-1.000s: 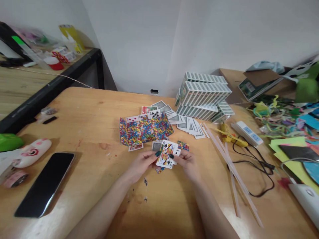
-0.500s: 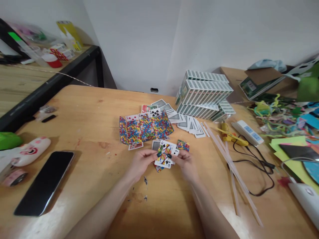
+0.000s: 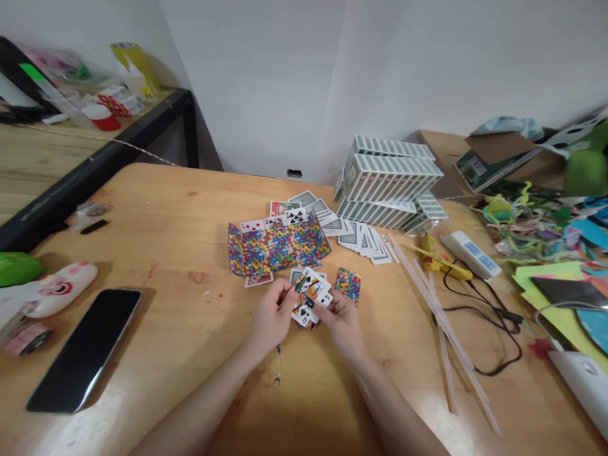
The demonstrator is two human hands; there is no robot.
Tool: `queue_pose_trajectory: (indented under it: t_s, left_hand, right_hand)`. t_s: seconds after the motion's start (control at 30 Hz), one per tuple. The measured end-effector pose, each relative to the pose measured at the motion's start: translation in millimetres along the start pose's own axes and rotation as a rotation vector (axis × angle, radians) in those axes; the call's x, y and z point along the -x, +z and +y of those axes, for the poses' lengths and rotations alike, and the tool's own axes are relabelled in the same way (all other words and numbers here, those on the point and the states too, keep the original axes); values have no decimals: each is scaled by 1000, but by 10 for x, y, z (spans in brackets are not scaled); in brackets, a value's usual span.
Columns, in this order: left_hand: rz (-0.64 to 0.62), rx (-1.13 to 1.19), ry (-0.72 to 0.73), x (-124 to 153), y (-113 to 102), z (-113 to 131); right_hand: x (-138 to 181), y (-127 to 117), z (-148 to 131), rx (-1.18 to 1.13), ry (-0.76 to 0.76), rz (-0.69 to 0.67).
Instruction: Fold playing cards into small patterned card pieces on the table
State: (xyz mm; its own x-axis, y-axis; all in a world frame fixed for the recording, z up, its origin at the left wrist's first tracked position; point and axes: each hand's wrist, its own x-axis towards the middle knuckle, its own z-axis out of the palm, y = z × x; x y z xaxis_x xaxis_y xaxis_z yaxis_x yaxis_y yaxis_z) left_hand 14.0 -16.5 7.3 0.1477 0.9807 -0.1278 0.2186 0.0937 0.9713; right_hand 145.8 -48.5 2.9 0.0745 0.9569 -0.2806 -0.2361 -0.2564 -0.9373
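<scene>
Both hands meet over a few playing cards near the middle of the table. My left hand [image 3: 274, 310] pinches the upper left edge of a tilted queen card [image 3: 312, 286], its thumb on the face. My right hand [image 3: 342, 318] grips the same cards from the right, thumb across the queen, beside a four [image 3: 325, 299] that shows behind it. Just beyond lies a card structure [image 3: 280, 248] with a bright multicoloured pattern, and cards stand along its back edge. A loose multicoloured card [image 3: 348, 283] rests right of my right hand. Part of a face-down card shows behind the held ones.
Fanned face-down cards [image 3: 363, 239] lie beyond, before stacked striped card boxes [image 3: 392, 180]. To the right are clear glue sticks [image 3: 441, 323], a yellow glue gun [image 3: 439, 259] with its cable and a power strip [image 3: 472, 253]. A phone [image 3: 85, 348] lies at left.
The held cards have turned clockwise and now tilt. My right hand has moved slightly left and down, uncovering more of the multicoloured card on the right.
</scene>
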Motion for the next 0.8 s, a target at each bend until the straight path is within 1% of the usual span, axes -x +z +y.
queue_pose_trajectory:
  t_s: [0.1,0.17,0.23,0.3,0.37,0.47,0.67,0.8]
  left_hand:
    - [-87,-34,38,-29,-89,47]
    - [-164,-55,57,-40,-136,80]
    - [-249,-73,62,-36,-157,102]
    - [-332,-83,67,-20,-152,109]
    - [-386,-105,79,-1,-135,106]
    - [-357,-172,110,9,-115,97]
    - [-266,-277,122,-37,-120,49]
    - [-145,-377,190,-67,-123,-14]
  right_hand:
    - [-1,-13,-19,38,-38,-7]
    - [-12,-53,-48,28,-83,-9]
    - [-23,-98,-72,30,-112,-40]
    - [-35,-137,-75,117,-140,-55]
    - [-47,-164,-52,240,-157,-34]
    - [-65,-190,-1,332,-120,1]
    - [-62,-195,-6,368,-58,43]
    - [-47,-150,-37,336,-42,41]
